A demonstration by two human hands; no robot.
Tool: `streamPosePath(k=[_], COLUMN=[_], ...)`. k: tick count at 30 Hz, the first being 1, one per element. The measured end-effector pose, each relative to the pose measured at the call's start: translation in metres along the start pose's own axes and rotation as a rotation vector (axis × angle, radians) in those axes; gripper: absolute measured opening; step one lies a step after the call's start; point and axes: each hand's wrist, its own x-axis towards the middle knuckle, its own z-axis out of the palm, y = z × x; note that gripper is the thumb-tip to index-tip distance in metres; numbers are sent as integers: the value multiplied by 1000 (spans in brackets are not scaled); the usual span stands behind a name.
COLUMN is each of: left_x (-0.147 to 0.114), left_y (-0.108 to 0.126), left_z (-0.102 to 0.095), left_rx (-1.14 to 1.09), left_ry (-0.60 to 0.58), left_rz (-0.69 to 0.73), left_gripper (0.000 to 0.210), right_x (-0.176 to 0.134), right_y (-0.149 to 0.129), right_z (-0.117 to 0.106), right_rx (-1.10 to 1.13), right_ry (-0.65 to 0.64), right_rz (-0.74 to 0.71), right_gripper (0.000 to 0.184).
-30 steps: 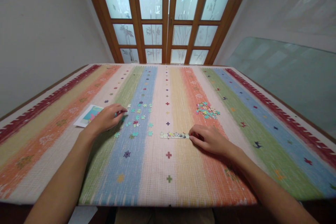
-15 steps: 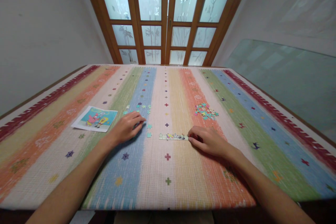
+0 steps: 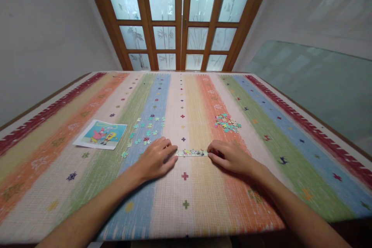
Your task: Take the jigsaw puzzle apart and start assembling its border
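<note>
A narrow strip of joined jigsaw pieces (image 3: 192, 152) lies flat across the pink and yellow stripes in front of me. My left hand (image 3: 159, 159) is at its left end, thumb and fingers closed on the edge. At the right end, my right hand (image 3: 228, 156) pinches the strip between thumb and curled fingers. Loose teal jigsaw pieces (image 3: 150, 125) are spread out beyond my left hand, some of them partly hidden by it. To the right and farther off sits a heap of mixed jigsaw pieces (image 3: 228, 123).
A printed cartoon picture (image 3: 101, 135) lies left of the loose pieces. Everything rests on a striped tablecloth (image 3: 186, 217) with small printed motifs. Past the table's far edge stand wooden doors with glass panes (image 3: 181, 27). A pale glass-like panel (image 3: 314, 89) leans at the right wall.
My left hand has moved right and nearer, from the loose pieces to the left end of the strip, uncovering more teal pieces. My right hand stays at the right end. The view has shifted slightly.
</note>
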Motion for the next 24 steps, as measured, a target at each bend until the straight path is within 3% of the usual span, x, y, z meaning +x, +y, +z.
streamPosePath(k=[24], left_x=[-1], left_y=[-1], left_z=[5], left_rx=[-7], left_ry=[-6], left_rz=[-22], left_gripper=[17], right_x=[-1], right_y=[3], right_z=[1], right_rx=[8], right_ry=[-3], right_rz=[1], right_gripper=[11])
